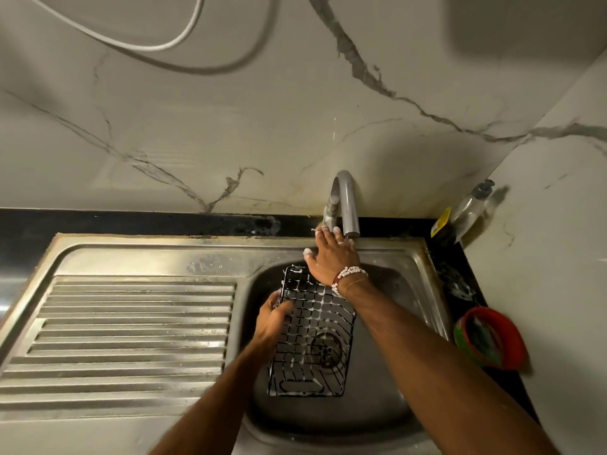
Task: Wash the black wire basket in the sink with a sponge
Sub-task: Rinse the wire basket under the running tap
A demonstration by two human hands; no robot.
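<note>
The black wire basket [312, 336], streaked with white foam, is held tilted over the bowl of the steel sink [377, 405]. My left hand [272, 320] grips its left rim, fingers curled over the wire. My right hand [331, 257], foam on its fingertips, reaches up to the base of the grey tap [345, 201]; its fingers touch the tap's handle. I cannot tell whether they curl round it. No sponge shows in either hand.
A ribbed steel drainboard [131, 330] lies left of the bowl. On the black counter at the right stand a red tub [492, 339] holding scrub pads and a soap bottle [469, 208] in the corner. Marble walls close in behind and on the right.
</note>
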